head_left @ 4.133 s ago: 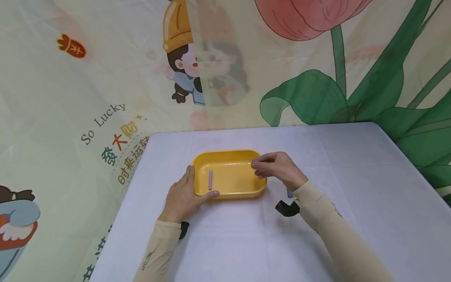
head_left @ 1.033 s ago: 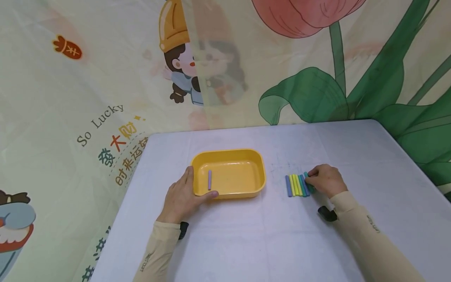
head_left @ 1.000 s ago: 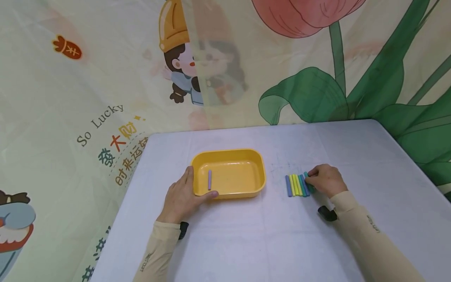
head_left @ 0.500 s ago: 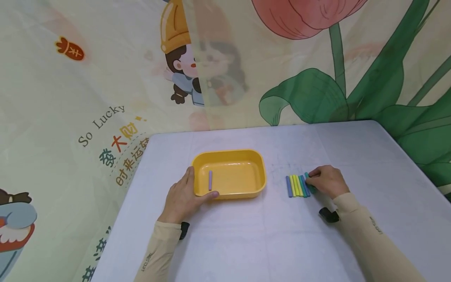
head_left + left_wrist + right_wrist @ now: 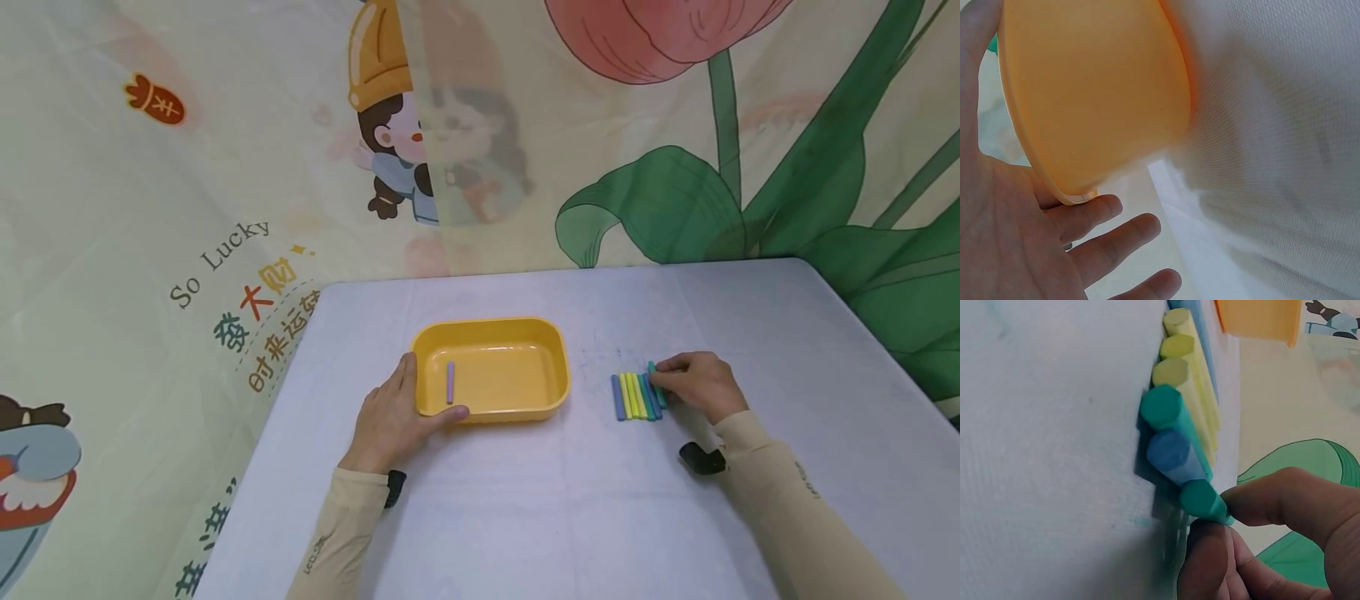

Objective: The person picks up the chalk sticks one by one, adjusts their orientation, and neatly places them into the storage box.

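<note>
In the head view, my left hand (image 5: 387,417) rests against the left side of a yellow tray (image 5: 555,408), its thumb over the near rim. The left wrist view shows its fingers (image 5: 1119,240) spread, fairly straight. A lilac chalk stick (image 5: 451,383) lies inside the tray toward the left. Right of the tray, my right hand (image 5: 701,383) pinches a teal chalk stick (image 5: 1200,499) between thumb and fingers. It is at the right end of a row of chalk, beside a blue stick (image 5: 1172,449). Another teal stick (image 5: 1163,407) and several yellow ones (image 5: 632,396) follow, then a blue-violet one (image 5: 618,397).
A white cloth (image 5: 525,517) covers the table, with faint chalk smudges (image 5: 600,357) beyond the row. A printed backdrop (image 5: 480,167) hangs behind the far edge. A dark wrist-worn piece (image 5: 702,458) shows beneath the right sleeve.
My right hand has gone from the tray's right rim to the right end of the chalk row, where the teal stick has shifted slightly in its fingers. My left hand stays at the tray.
</note>
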Demonstrator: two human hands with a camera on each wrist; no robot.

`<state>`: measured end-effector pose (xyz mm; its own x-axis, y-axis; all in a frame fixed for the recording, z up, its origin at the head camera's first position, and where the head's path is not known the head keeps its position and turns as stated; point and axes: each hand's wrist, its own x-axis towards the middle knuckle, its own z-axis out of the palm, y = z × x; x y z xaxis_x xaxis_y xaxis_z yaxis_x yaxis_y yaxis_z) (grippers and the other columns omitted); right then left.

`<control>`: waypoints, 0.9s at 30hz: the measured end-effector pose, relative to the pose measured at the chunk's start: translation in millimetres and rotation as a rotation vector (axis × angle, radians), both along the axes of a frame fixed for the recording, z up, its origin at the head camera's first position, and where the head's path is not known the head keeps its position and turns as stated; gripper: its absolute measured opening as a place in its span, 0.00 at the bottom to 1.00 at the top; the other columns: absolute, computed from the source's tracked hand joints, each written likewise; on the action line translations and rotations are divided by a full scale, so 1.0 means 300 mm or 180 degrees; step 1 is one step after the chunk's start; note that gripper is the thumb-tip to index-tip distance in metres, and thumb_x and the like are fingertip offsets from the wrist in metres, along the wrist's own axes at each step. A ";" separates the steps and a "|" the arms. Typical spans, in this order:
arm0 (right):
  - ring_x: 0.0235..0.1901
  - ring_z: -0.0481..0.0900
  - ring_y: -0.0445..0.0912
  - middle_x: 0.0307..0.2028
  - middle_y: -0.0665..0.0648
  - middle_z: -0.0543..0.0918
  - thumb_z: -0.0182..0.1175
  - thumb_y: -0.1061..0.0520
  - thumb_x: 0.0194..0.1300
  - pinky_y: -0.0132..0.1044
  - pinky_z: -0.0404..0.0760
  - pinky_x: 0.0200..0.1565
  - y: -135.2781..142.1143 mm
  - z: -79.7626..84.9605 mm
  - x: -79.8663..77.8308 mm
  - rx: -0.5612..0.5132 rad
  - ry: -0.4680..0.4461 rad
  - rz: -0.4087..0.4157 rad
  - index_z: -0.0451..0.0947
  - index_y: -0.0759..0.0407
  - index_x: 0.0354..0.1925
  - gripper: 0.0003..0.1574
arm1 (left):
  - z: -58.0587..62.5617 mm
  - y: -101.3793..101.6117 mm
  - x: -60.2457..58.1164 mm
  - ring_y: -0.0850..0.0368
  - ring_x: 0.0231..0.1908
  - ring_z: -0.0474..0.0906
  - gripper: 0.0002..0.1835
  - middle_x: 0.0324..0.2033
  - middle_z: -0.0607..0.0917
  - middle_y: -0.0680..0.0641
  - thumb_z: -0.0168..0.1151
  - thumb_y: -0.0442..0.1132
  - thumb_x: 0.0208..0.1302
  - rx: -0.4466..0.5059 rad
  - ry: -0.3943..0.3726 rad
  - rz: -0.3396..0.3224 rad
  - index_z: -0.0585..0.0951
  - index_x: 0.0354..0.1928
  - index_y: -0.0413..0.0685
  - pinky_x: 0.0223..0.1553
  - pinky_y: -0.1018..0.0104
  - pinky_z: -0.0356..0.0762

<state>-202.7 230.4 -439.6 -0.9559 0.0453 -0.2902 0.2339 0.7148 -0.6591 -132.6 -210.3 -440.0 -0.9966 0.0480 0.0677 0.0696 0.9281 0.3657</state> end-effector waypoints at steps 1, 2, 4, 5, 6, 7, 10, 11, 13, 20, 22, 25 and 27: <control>0.47 0.77 0.56 0.53 0.69 0.81 0.67 0.46 0.66 0.47 0.79 0.46 0.000 0.002 0.000 -0.0019 -0.0011 -0.0012 0.80 0.69 0.57 0.32 | 0.000 0.000 0.000 0.38 0.71 0.63 0.74 0.76 0.57 0.35 0.53 0.87 0.48 0.0000 -0.0007 0.0003 0.47 0.79 0.35 0.66 0.40 0.64; 0.48 0.77 0.56 0.53 0.69 0.80 0.66 0.46 0.66 0.47 0.78 0.46 -0.001 0.005 0.001 -0.0044 -0.0029 -0.0020 0.79 0.69 0.57 0.32 | 0.001 0.001 0.000 0.38 0.71 0.63 0.74 0.76 0.57 0.35 0.53 0.87 0.47 -0.0002 -0.0011 0.0009 0.47 0.79 0.35 0.66 0.40 0.64; 0.47 0.77 0.56 0.53 0.68 0.80 0.66 0.45 0.66 0.46 0.78 0.47 -0.004 0.010 0.001 -0.0102 -0.0054 -0.0033 0.79 0.68 0.58 0.33 | 0.002 0.002 0.000 0.38 0.71 0.63 0.74 0.76 0.57 0.35 0.53 0.87 0.47 -0.0002 -0.0017 0.0015 0.47 0.79 0.35 0.66 0.40 0.64; 0.47 0.77 0.55 0.53 0.68 0.81 0.66 0.45 0.66 0.46 0.78 0.47 -0.005 0.013 0.002 -0.0125 -0.0067 -0.0030 0.79 0.68 0.58 0.33 | 0.003 0.003 0.000 0.38 0.71 0.63 0.74 0.76 0.57 0.35 0.53 0.87 0.47 0.0001 -0.0019 0.0017 0.47 0.79 0.35 0.66 0.40 0.64; 0.47 0.77 0.55 0.53 0.68 0.81 0.66 0.45 0.66 0.46 0.78 0.47 -0.007 0.016 0.002 -0.0161 -0.0078 -0.0029 0.78 0.68 0.59 0.33 | 0.003 0.003 0.000 0.37 0.71 0.63 0.74 0.77 0.57 0.35 0.53 0.87 0.47 0.0005 -0.0029 0.0020 0.47 0.79 0.35 0.67 0.40 0.63; 0.46 0.78 0.54 0.53 0.67 0.81 0.66 0.44 0.66 0.45 0.78 0.47 -0.008 0.017 0.001 -0.0193 -0.0089 -0.0027 0.78 0.68 0.59 0.34 | 0.003 0.003 0.000 0.37 0.71 0.63 0.74 0.77 0.57 0.35 0.54 0.87 0.47 0.0011 -0.0037 0.0023 0.47 0.79 0.35 0.67 0.40 0.63; 0.44 0.80 0.52 0.53 0.67 0.81 0.67 0.43 0.66 0.45 0.78 0.47 -0.014 0.020 -0.002 -0.0317 -0.0076 -0.0004 0.78 0.68 0.60 0.35 | 0.002 0.003 0.000 0.36 0.71 0.63 0.74 0.76 0.57 0.34 0.55 0.86 0.48 0.0031 -0.0045 0.0026 0.47 0.79 0.34 0.66 0.40 0.64; 0.44 0.81 0.52 0.53 0.66 0.81 0.67 0.43 0.66 0.44 0.78 0.47 -0.017 0.022 -0.003 -0.0351 -0.0073 0.0015 0.78 0.68 0.60 0.36 | 0.002 0.002 -0.001 0.36 0.71 0.64 0.73 0.76 0.57 0.34 0.55 0.86 0.48 0.0034 -0.0048 0.0030 0.47 0.79 0.34 0.66 0.40 0.64; 0.43 0.82 0.52 0.52 0.66 0.81 0.66 0.43 0.67 0.44 0.77 0.47 -0.027 0.024 -0.004 -0.0437 -0.0068 0.0032 0.77 0.68 0.61 0.36 | 0.002 0.001 0.000 0.36 0.70 0.64 0.73 0.76 0.57 0.34 0.55 0.86 0.48 0.0042 -0.0047 0.0031 0.47 0.79 0.35 0.66 0.40 0.65; 0.45 0.81 0.54 0.56 0.68 0.78 0.65 0.47 0.68 0.47 0.78 0.50 -0.075 0.036 -0.005 -0.0652 -0.0037 -0.0004 0.77 0.69 0.61 0.33 | 0.000 0.001 -0.001 0.36 0.70 0.65 0.74 0.77 0.57 0.34 0.55 0.86 0.48 0.0060 -0.0047 0.0021 0.46 0.79 0.35 0.66 0.40 0.65; 0.47 0.81 0.56 0.58 0.70 0.77 0.64 0.48 0.68 0.50 0.78 0.53 -0.088 0.043 -0.004 -0.0702 -0.0038 0.0002 0.76 0.69 0.62 0.33 | 0.000 0.002 -0.001 0.36 0.69 0.66 0.74 0.76 0.58 0.34 0.56 0.85 0.48 0.0058 -0.0019 0.0013 0.47 0.79 0.34 0.65 0.40 0.66; 0.49 0.81 0.57 0.60 0.71 0.76 0.64 0.47 0.68 0.53 0.77 0.57 -0.106 0.054 -0.003 -0.0767 -0.0062 0.0006 0.75 0.69 0.63 0.35 | 0.001 0.002 0.000 0.36 0.68 0.67 0.73 0.76 0.59 0.34 0.57 0.85 0.48 0.0052 0.0016 -0.0005 0.47 0.79 0.34 0.64 0.41 0.67; 0.50 0.81 0.57 0.61 0.70 0.75 0.64 0.45 0.68 0.55 0.76 0.59 -0.120 0.063 -0.004 -0.0816 -0.0092 -0.0001 0.74 0.68 0.64 0.36 | 0.000 0.001 0.000 0.36 0.68 0.67 0.73 0.76 0.58 0.34 0.56 0.85 0.48 0.0047 0.0016 -0.0008 0.47 0.79 0.34 0.64 0.41 0.67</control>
<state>-203.8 194.5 -420.8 -0.9470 -0.0331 -0.3195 0.2555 0.5252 -0.8117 -132.7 -210.0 -440.0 -0.9961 0.0495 0.0733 0.0737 0.9225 0.3789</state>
